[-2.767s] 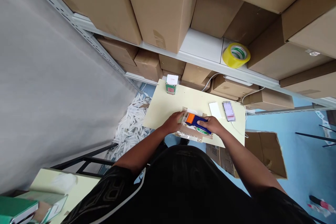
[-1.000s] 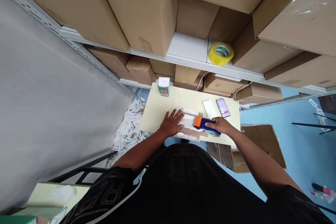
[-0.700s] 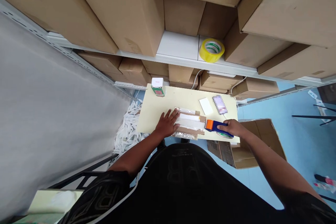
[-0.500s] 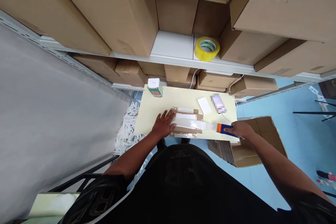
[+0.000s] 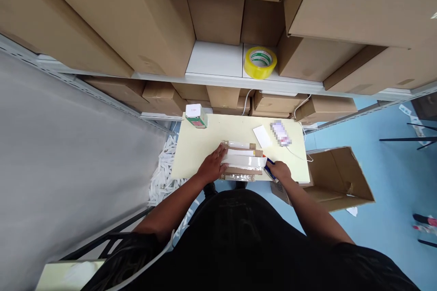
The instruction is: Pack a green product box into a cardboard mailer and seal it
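Observation:
A small flat cardboard package [image 5: 244, 171] lies on the pale yellow table [image 5: 191, 145], with clear tape along its edges and a white label on top. Across it runs a pale, glossy tape strip [image 5: 246, 161]. My left hand [image 5: 212, 166] rests on the package's left end, fingers and thumb spread flat against it. At the package's right end my right hand [image 5: 280, 171] grips a blue tape dispenser [image 5: 271, 167] with an orange tip, partly hidden by the fingers and the strip's end. The dispenser is tilted and close against the package.
A green-and-white box [image 5: 196, 116] stands at the table's back left. A white card [image 5: 261, 136] and a phone [image 5: 280, 133] lie at the back right. On the shelf sits a yellow tape roll [image 5: 260, 62] among cartons. An open carton [image 5: 336, 182] is on the floor at right.
My right hand has brought the tape dispenser leftward to the package's right end and turned it steeper. The strip's stretched free length is now short. My left hand stays on the package.

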Action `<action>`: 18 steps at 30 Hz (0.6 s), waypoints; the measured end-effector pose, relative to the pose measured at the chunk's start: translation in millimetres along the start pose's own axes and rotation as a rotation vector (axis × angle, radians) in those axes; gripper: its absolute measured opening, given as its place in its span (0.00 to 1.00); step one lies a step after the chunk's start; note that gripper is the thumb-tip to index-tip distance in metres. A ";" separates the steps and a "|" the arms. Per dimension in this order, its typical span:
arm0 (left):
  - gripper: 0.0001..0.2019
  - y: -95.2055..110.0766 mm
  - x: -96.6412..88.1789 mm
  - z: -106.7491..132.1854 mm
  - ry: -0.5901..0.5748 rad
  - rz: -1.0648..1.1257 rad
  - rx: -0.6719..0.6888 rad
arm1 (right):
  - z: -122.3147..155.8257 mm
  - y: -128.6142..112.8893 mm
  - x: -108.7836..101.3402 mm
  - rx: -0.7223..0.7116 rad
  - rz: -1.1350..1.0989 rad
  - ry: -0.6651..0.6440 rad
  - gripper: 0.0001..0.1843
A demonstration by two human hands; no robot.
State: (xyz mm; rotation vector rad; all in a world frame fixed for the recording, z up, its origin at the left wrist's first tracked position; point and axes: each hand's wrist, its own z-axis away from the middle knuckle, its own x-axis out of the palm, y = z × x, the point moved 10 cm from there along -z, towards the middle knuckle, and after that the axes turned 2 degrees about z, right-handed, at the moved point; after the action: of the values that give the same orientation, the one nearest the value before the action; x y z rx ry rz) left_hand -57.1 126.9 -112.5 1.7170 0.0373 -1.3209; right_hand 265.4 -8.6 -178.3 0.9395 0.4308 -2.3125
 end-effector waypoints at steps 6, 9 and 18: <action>0.41 -7.8 1.9 8.9 0.095 0.342 -0.149 | 5.6 47.6 5.1 0.083 -0.185 0.059 0.34; 0.40 -18.2 8.7 13.1 0.098 0.518 -0.298 | 15.2 67.3 1.6 0.116 -0.221 0.158 0.36; 0.38 -31.9 13.0 21.4 -0.034 0.544 -0.557 | 37.5 29.0 -15.9 -0.059 0.132 0.480 0.27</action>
State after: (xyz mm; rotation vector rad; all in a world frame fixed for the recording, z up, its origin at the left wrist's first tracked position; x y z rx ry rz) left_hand -84.3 124.2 -142.5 1.1199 -0.0716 -0.8288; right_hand 273.5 -42.9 -143.0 1.4501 0.6063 -1.9339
